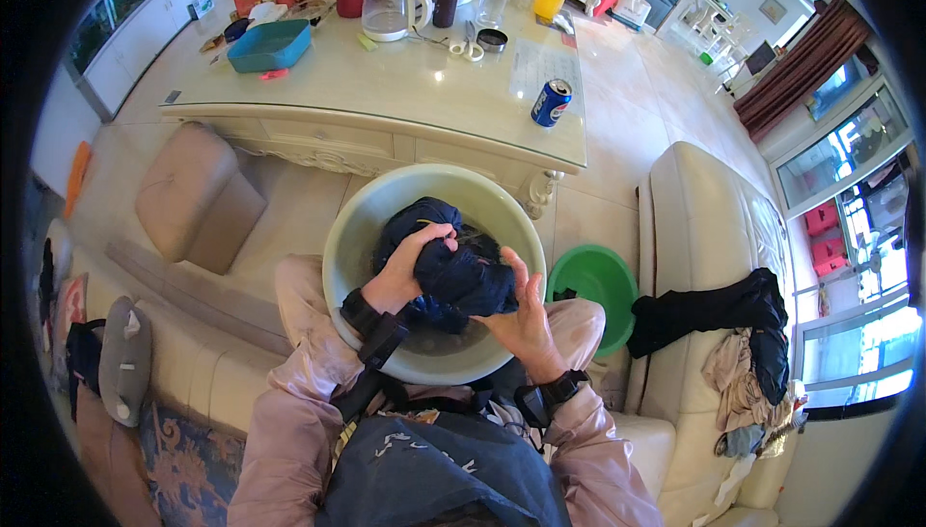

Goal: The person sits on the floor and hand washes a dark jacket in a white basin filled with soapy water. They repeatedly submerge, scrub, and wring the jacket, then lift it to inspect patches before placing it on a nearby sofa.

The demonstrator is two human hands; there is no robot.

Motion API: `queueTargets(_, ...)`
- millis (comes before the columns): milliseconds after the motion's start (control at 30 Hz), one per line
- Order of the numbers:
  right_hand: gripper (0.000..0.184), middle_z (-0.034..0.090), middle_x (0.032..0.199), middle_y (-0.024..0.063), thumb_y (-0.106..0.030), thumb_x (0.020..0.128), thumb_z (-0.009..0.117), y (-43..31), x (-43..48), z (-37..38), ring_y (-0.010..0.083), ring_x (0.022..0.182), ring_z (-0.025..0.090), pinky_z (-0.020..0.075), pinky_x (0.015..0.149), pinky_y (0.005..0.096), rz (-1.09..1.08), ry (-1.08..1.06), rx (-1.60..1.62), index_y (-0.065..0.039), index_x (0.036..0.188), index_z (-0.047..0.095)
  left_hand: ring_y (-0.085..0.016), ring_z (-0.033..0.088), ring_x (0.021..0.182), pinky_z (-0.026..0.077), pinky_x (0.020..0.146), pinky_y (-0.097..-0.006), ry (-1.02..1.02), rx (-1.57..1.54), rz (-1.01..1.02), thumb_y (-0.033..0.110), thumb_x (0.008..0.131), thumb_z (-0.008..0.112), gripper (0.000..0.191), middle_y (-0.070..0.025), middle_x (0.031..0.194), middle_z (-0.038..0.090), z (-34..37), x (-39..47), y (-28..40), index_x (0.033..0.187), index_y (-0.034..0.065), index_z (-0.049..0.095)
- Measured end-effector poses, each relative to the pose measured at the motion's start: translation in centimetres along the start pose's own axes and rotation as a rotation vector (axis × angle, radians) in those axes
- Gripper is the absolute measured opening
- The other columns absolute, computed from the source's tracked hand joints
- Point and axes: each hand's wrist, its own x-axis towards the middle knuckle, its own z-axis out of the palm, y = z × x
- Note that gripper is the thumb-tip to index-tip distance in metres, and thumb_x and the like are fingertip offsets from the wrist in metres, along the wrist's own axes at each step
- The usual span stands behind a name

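Observation:
A wide pale-green plastic basin (347,238) stands between my knees, with murky water (434,342) in its bottom. Wet navy fabric (470,281), bunched into a thick roll, is held over the basin. My left hand (405,266) grips the roll from its left side, thumb and fingers closed on the cloth. At the roll's right end my right hand (524,310) is spread, palm facing the cloth and fingers apart; whether it touches is hard to tell. More dark fabric (427,212) lies behind and below the roll, partly in the water.
A green basin (600,295) sits on the floor at right, beside a cream leather sofa (709,238) draped with black clothing (709,317). Ahead, a glass-topped table (434,93) carries a Pepsi can (551,102), scissors (469,46) and a glass pitcher (387,6). A beige stool (192,194) stands left.

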Motion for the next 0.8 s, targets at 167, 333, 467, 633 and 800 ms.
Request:
queueTargets(167, 0.075, 0.038, 0.128, 0.0215, -0.025, 0.079, 0.066, 3.5, 1.5, -3.9, 0.0332, 0.111, 0.048, 0.0408, 0.095, 0.0397, -0.638, 0.242, -1.725, -0.01, 0.14, 0.025, -0.013, 0.058, 0.066, 0.05, 0.067, -0.0254, -0.164, -0.137, -0.135, 0.014, 0.085, 0.06, 0.014, -0.0041, 0.074, 0.057, 2.4, -2.1, -0.5, 0.091, 0.0035, 0.054)
queueTargets(333, 0.066, 0.044, 0.119, 0.0199, -0.018, 0.074, 0.067, 4.0, 0.8, -5.1, 0.0342, 0.107, 0.05, 0.0418, 0.093, 0.0382, -0.567, 0.21, -1.473, -0.008, 0.131, 0.035, -0.017, 0.051, 0.086, 0.041, 0.087, -0.0298, -0.411, -0.383, -0.158, 0.009, 0.086, 0.058, 0.031, -0.0083, 0.09, 0.051, 4.6, -3.1, -5.5, 0.113, 0.0012, 0.046)
queueTargets(467, 0.06, 0.049, 0.112, 0.0187, -0.012, 0.069, 0.068, 1.7, 2.5, -3.5, 0.0351, 0.105, 0.051, 0.0427, 0.091, 0.0369, -0.56, 0.187, -1.383, -0.006, 0.123, 0.044, -0.015, 0.049, 0.098, 0.038, 0.095, -0.0316, -0.6, 0.031, 0.136, 0.003, 0.086, 0.058, 0.048, -0.01, 0.107, 0.047, 5.3, -4.9, -7.7, 0.129, 0.0081, 0.037)
queueTargets(633, 0.053, 0.055, 0.103, 0.0171, -0.004, 0.064, 0.069, -2.1, 6.6, -1.9, 0.0361, 0.102, 0.053, 0.0437, 0.089, 0.0354, -0.479, -0.135, -1.662, -0.004, 0.114, 0.054, -0.012, 0.054, 0.069, 0.048, 0.066, -0.0242, -0.243, -0.241, -0.373, 0.028, 0.089, 0.059, 0.028, -0.0052, 0.081, 0.055, 3.1, -7.4, -3.2, 0.099, 0.0053, 0.048)
queueTargets(800, 0.041, 0.058, 0.094, 0.0134, 0.001, 0.065, 0.062, -4.4, 11.7, -0.8, 0.0347, 0.096, 0.054, 0.0455, 0.083, 0.0397, -0.232, -0.802, -2.152, -0.005, 0.105, 0.059, -0.015, 0.056, 0.061, 0.05, 0.059, -0.0305, 0.124, 0.36, -0.252, 0.027, 0.083, 0.068, 0.064, -0.0085, 0.074, 0.056, 0.1, -8.8, -1.6, 0.128, 0.0088, 0.026)
